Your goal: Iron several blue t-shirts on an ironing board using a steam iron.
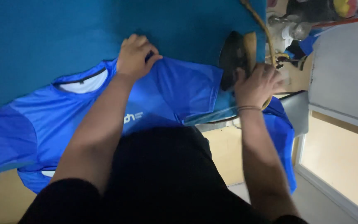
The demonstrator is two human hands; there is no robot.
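A bright blue sports shirt (175,89) with a white collar lining lies spread on a teal-covered ironing surface (63,33). My left hand (135,56) pinches the shirt's shoulder fabric near the collar. My right hand (257,85) grips the wooden handle of a dark clothes iron (233,58), which stands at the right edge of the surface next to the shirt's sleeve. Part of the shirt hangs over the near edge, by my dark clothing.
A braided cord (262,25) runs from the iron toward the top. Beyond the right edge are bottles and small items (291,29) and a grey panel (344,70). A pale floor (344,174) lies below right.
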